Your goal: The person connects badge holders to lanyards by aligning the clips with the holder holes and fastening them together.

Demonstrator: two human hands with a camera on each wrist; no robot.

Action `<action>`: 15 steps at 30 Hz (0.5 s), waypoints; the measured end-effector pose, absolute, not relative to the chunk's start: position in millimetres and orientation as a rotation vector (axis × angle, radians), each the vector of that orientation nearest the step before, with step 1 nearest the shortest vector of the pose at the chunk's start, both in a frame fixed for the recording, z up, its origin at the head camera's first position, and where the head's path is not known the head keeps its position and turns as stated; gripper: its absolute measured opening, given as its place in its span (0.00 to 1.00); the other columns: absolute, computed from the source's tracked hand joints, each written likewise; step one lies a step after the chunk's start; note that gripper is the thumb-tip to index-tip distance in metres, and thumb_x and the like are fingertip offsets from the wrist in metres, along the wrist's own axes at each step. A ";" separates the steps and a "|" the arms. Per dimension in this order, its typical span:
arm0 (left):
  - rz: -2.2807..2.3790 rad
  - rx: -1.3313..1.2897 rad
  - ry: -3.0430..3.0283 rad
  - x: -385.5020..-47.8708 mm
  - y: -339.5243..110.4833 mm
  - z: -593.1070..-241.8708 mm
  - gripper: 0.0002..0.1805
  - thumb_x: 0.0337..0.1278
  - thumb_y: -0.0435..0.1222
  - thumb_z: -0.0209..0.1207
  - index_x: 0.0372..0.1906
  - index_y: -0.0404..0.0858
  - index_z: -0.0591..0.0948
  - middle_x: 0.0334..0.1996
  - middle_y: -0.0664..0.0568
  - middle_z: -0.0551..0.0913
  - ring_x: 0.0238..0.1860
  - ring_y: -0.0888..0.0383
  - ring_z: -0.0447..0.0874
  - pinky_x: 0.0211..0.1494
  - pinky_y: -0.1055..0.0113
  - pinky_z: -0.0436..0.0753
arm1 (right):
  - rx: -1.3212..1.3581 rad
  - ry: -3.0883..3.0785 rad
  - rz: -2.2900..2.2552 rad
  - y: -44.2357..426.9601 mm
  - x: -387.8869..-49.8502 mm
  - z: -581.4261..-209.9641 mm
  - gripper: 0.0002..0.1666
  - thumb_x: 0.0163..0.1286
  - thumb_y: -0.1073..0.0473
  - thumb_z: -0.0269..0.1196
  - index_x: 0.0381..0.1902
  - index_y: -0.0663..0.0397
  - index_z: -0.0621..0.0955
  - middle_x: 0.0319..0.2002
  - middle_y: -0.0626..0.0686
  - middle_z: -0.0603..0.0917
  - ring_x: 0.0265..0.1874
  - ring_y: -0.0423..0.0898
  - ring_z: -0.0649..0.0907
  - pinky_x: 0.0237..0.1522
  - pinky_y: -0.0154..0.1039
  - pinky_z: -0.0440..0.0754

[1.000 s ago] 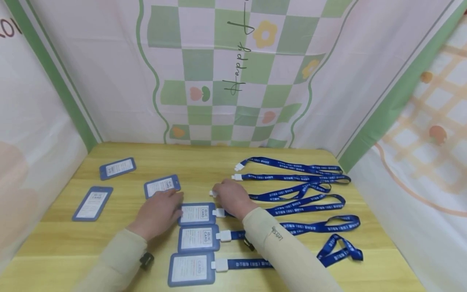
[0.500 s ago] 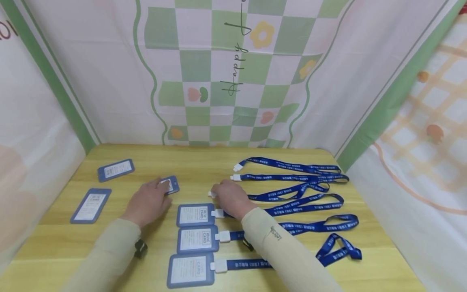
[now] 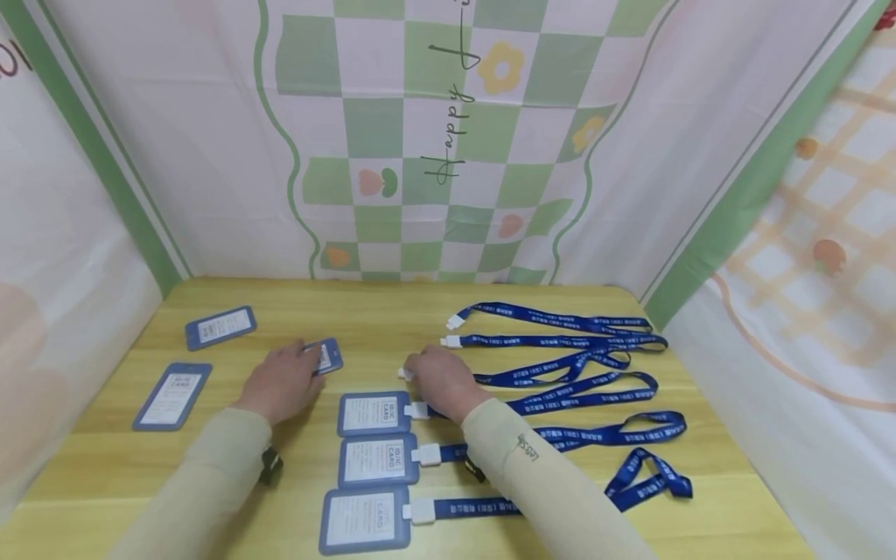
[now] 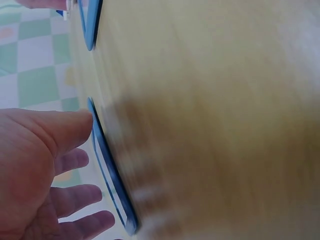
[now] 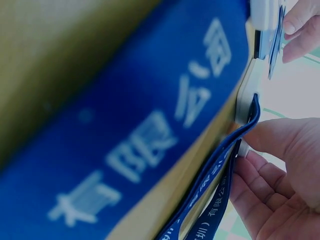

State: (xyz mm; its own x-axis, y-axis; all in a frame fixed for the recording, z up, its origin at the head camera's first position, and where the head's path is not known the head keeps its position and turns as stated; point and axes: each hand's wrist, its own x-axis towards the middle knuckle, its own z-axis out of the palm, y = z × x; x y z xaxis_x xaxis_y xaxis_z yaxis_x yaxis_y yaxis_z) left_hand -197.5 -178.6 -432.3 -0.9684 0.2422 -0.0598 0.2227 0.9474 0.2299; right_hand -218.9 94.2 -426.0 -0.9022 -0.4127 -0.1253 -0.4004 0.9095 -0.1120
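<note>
Blue rims the badge holder [image 3: 332,358] at ten o'clock on the tabletop [image 3: 378,311]; only the left wrist view shows the left hand [image 3: 281,381] loosely spread, thumb touching the holder's edge. Toward twelve, the right hand [image 3: 444,381] pinches a navy lanyard [image 3: 505,379].

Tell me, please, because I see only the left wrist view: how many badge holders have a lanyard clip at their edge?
Observer: Three badge holders have one, lying in a column.
Operator: Thank you. And further right, what is there?
Observer: The right hand pinches the white clip of another lanyard.
Operator: Do any holders lie elsewhere without clip?
Observer: Yes, two loose holders lie toward the left side of the table.
</note>
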 end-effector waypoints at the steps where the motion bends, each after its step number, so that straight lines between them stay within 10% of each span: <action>1: 0.336 0.358 3.008 -198.2 -178.2 -433.0 0.31 0.75 0.45 0.57 0.74 0.33 0.71 0.74 0.24 0.65 0.71 0.23 0.66 0.71 0.27 0.69 | -0.627 2.927 -0.124 94.1 -219.2 -426.3 0.14 0.77 0.57 0.63 0.56 0.44 0.86 0.45 0.48 0.86 0.43 0.44 0.84 0.48 0.40 0.87; 15: 0.323 0.355 3.000 -200.0 -176.2 -437.1 0.28 0.74 0.43 0.58 0.71 0.34 0.74 0.72 0.27 0.70 0.69 0.26 0.71 0.70 0.29 0.72 | -0.611 2.921 -0.108 93.8 -219.9 -427.9 0.15 0.78 0.56 0.62 0.58 0.43 0.86 0.46 0.48 0.85 0.43 0.44 0.83 0.49 0.40 0.87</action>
State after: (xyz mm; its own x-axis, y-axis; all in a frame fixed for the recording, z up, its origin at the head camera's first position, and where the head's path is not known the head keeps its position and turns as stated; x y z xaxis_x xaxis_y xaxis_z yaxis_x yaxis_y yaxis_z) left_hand -200.0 -176.2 -437.1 -0.9674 0.2413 -0.0771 0.2193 0.9501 0.2218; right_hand -219.9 93.8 -427.9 -0.9046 -0.4037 -0.1367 -0.3925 0.9140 -0.1023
